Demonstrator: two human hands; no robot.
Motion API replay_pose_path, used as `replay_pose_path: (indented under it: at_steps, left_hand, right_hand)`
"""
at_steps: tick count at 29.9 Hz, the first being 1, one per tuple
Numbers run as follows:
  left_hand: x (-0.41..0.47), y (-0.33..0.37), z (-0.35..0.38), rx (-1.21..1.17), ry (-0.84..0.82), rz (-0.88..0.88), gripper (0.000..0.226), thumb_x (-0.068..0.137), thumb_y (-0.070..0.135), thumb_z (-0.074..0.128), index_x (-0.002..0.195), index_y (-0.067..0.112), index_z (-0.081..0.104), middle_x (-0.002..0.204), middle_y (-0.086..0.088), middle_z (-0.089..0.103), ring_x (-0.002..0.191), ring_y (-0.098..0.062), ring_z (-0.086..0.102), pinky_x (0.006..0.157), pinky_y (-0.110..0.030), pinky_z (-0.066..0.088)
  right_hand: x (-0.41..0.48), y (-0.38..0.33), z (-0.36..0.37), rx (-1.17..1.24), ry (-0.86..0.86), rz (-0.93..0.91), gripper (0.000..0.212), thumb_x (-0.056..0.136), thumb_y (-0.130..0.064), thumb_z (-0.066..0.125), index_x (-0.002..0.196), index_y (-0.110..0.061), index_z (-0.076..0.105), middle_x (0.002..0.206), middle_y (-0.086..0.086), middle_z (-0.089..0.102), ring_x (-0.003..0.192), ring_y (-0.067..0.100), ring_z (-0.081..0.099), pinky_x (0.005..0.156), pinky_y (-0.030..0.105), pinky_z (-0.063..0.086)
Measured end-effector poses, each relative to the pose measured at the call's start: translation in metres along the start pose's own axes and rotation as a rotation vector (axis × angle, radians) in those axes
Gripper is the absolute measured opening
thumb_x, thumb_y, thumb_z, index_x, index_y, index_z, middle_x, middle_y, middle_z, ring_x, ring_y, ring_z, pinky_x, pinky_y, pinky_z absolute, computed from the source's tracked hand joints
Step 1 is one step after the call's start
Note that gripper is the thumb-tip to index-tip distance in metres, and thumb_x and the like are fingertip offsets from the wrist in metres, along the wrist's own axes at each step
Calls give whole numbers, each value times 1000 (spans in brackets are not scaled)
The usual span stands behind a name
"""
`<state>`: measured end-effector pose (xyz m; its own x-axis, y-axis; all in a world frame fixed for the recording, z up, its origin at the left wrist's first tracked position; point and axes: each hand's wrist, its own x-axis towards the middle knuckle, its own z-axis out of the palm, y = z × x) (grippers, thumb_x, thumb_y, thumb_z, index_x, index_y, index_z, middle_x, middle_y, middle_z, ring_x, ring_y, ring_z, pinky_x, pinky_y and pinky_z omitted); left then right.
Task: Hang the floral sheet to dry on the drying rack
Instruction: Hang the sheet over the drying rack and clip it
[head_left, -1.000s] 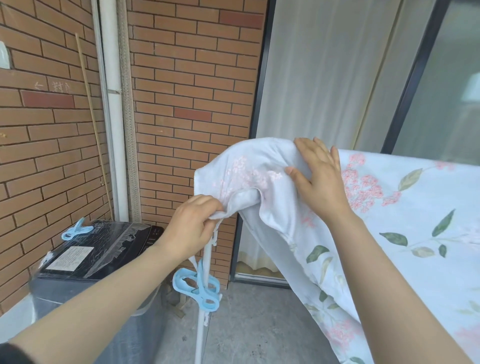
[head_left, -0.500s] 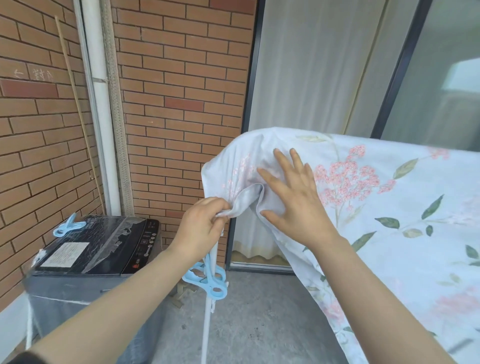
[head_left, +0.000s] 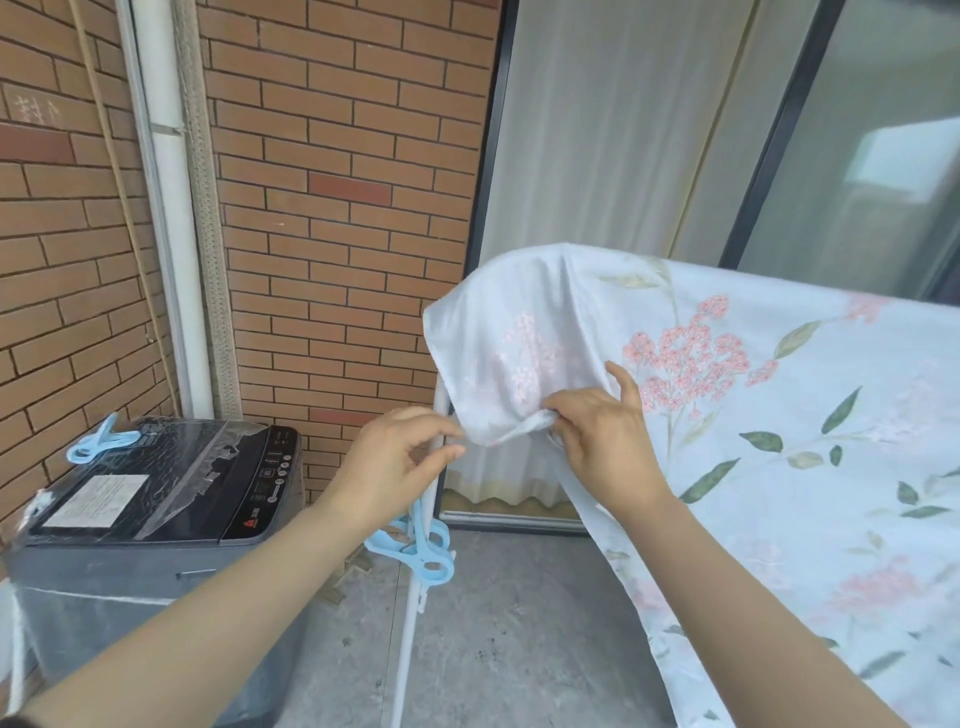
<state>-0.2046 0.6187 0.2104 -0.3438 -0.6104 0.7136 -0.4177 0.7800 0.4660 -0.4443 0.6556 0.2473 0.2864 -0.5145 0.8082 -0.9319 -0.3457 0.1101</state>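
The floral sheet (head_left: 727, 395), pale blue with pink flowers and green leaves, hangs over the top rail of the drying rack and fills the right side. The rack's white upright pole (head_left: 410, 613) stands under the sheet's left end. My right hand (head_left: 597, 441) pinches a bunched fold of the sheet's lower left corner. My left hand (head_left: 400, 457) is curled in front of the pole. Its fingertips are right at the corner's edge, and finger and thumb are slightly apart. Whether it holds cloth is unclear.
Light blue clothes pegs (head_left: 415, 551) are clipped on the pole below my left hand. A dark washing machine (head_left: 156, 509) stands at the left with another blue peg (head_left: 98, 441) on its lid. Behind are a brick wall (head_left: 337, 208), a white pipe (head_left: 166, 208) and a curtained glass door (head_left: 597, 156).
My right hand slid down from lying flat on the sheet and now pinches the corner fold. My left hand's pinch on that corner has loosened.
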Motion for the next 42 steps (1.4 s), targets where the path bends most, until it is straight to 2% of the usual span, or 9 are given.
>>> replay_pose_path:
  at_steps: [3,7,12,19,25,29,35,38,42]
  left_hand:
    - [-4,-9,-2,26,118,-46,21,80,26,72,101,21,71,98,18,62,92,-1,58,84,-15,46]
    - [-3,-11,1,-32,126,-156,26,78,16,75,103,19,67,98,20,56,85,0,60,78,-12,49]
    - [-6,-1,20,-140,71,-176,21,80,13,73,100,13,67,97,3,62,85,-4,63,77,-17,53]
    - [31,40,52,-399,128,-321,50,83,38,66,126,15,54,116,7,61,104,-3,59,86,-15,49]
    - [68,61,53,-596,192,-325,17,91,26,60,95,10,64,95,-9,69,88,-23,65,80,-37,51]
    - [81,65,46,-771,180,-347,15,95,17,54,94,7,65,93,-4,68,86,-13,63,84,-33,51]
    - [109,67,46,-845,118,-432,38,89,35,58,100,-1,63,101,-14,67,93,-27,63,96,-53,46]
    - [109,70,57,-851,96,-437,34,92,33,58,94,0,66,101,-20,68,89,-28,63,89,-46,50]
    - [104,62,65,-809,95,-398,74,74,60,60,82,-13,55,80,-14,58,74,-23,53,72,-35,40]
  right_hand:
    - [-18,7,3,-55,-107,71,27,75,-17,40,79,-14,67,59,-3,60,59,23,60,107,38,18]
    - [-66,26,19,-160,-294,238,20,69,-1,66,71,-19,58,50,-6,47,53,22,54,103,41,27]
    - [-91,34,22,-149,-353,316,16,74,-7,52,75,-22,56,53,-6,46,58,24,56,96,42,31]
    - [-90,14,27,-55,-357,257,14,71,-10,54,78,-22,59,59,-14,33,56,19,54,88,35,30]
    - [-92,14,22,10,-374,293,25,82,-21,34,81,-19,59,59,-10,40,61,21,53,96,35,30]
    - [-91,23,11,0,-370,292,31,79,-27,28,80,-20,58,58,-8,44,60,18,51,94,34,27]
    - [-90,33,-1,-9,-508,290,43,78,-31,19,87,-21,60,65,-2,56,69,20,53,93,32,28]
    - [-94,35,-4,-17,-534,315,29,80,-20,27,86,-23,56,65,-3,53,67,17,48,89,28,27]
    - [-97,36,-10,-15,-567,354,25,80,-18,36,90,-28,56,67,-8,53,71,15,51,95,31,30]
